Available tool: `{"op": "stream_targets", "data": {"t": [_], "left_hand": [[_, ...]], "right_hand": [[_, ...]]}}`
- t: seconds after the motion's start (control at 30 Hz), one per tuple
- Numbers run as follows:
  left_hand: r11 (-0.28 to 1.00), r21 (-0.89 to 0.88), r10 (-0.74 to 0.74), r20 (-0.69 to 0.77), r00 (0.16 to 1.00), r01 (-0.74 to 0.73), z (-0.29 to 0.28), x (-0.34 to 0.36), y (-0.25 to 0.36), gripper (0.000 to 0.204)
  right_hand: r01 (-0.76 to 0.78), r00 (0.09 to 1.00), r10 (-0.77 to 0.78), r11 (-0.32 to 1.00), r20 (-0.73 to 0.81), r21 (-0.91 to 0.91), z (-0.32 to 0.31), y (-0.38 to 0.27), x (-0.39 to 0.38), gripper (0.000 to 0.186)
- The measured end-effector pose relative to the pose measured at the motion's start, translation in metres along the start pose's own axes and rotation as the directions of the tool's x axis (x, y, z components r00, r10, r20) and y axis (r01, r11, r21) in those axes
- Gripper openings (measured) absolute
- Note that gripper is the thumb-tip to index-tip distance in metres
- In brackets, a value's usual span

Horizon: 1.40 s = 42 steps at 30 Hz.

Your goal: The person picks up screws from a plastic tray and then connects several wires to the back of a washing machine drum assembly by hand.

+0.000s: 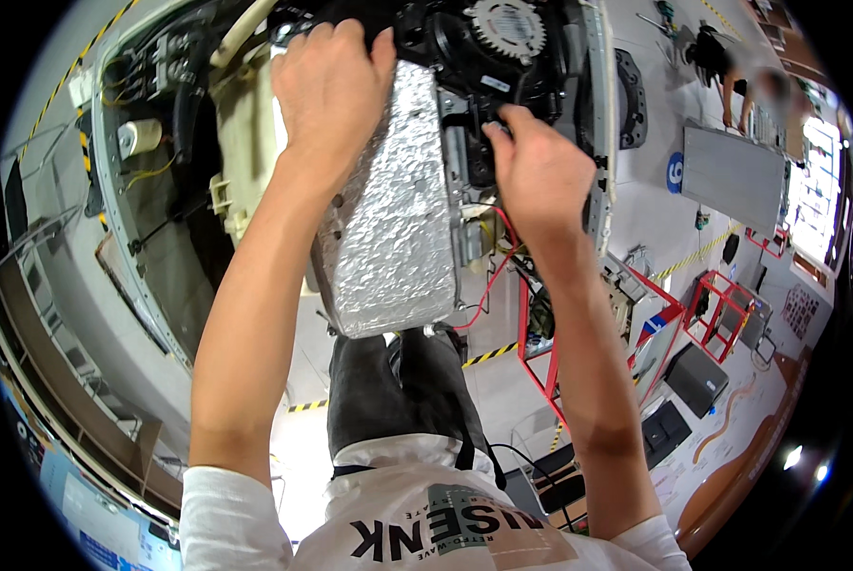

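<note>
A long box-like part covered in crinkled silver foil [393, 219] lies in the middle of an opened machine, its near end toward my body. My left hand [331, 100] rests on its far end, fingers bent over the edge and thumb apart; the fingertips are hidden. To the right, my right hand [545, 176] is closed, with thumb and forefinger near the black plastic assembly [464, 119]. Whatever they pinch is too small to make out. A pale toothed disc [509, 27] sits on that assembly, beyond my right hand. A red wire [491, 281] loops beside the foil-covered part.
The machine's metal frame [599, 114] borders the work on the right. A cream plastic tub [245, 143] and a white cylindrical part [141, 139] are at left. Red metal racks [531, 352] stand at lower right. Farther right, another person works near a grey table [731, 171].
</note>
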<state>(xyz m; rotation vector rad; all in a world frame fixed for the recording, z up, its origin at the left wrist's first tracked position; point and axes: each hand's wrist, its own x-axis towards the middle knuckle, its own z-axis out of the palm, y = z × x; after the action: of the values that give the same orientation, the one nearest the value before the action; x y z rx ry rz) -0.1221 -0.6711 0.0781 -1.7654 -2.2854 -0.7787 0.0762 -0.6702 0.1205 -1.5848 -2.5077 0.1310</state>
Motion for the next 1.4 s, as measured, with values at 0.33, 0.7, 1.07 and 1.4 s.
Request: {"op": "stream_targets", "data": {"t": [0.33,0.7,1.07,1.4], "left_hand": [[0.999,-0.005,-0.036,0.076,0.996,0.036,-0.006,0.002,0.005,0.038],[0.998,0.015,-0.064,0.107,0.992,0.063,-0.008,0.005,0.007,0.035],[0.997,0.028,-0.072,0.116,0.991,0.069,-0.008,0.004,0.006,0.034],[0.996,0.044,-0.083,0.153,0.985,0.078,-0.008,0.004,0.007,0.032]], "right_hand": [[-0.025,1.0,0.025,0.998,-0.005,0.065,0.006,0.001,-0.005,0.009],[0.056,0.998,-0.056,0.997,-0.016,0.055,-0.004,-0.003,0.001,0.008],[0.07,0.991,-0.047,0.981,-0.125,0.182,-0.027,-0.005,0.002,0.007],[-0.138,0.982,0.183,0.874,-0.053,0.467,-0.057,-0.026,-0.062,0.013]]}}
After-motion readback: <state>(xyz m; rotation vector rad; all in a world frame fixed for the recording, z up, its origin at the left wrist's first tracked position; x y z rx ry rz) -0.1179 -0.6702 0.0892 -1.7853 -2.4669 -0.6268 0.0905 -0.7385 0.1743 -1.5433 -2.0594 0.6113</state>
